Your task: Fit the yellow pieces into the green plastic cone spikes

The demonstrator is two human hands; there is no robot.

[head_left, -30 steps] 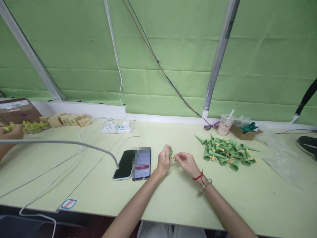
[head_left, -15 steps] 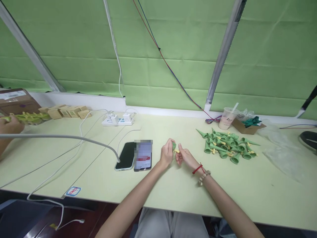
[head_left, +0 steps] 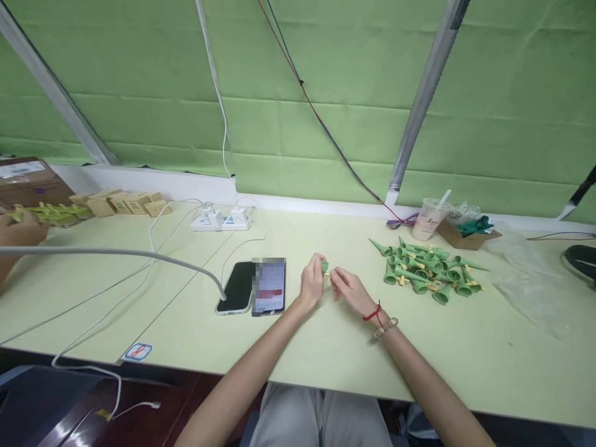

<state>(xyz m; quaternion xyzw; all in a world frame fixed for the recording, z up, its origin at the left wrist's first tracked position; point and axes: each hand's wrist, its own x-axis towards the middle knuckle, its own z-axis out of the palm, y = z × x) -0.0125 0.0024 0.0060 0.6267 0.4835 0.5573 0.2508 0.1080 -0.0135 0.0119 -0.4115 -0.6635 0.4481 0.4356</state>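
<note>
Just right of the phones [head_left: 254, 287] on the counter [head_left: 326, 347], the left hand [head_left: 311, 287] pinches a green cone [head_left: 325, 267] while the right hand [head_left: 348, 289] grips its yellow piece [head_left: 328, 275], seemingly mid-assembly, with a finished-looking pile [head_left: 426, 271] farther right.

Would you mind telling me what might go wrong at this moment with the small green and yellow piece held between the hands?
1. The left hand and right hand pinch the small green cone with its yellow insert by the fingertips only, so it may slip onto the table.
2. The two phones lie just beside the left hand; a dropped part or an elbow could knock them.
3. A stray part might roll into the pile of cones and get mixed up.
</note>
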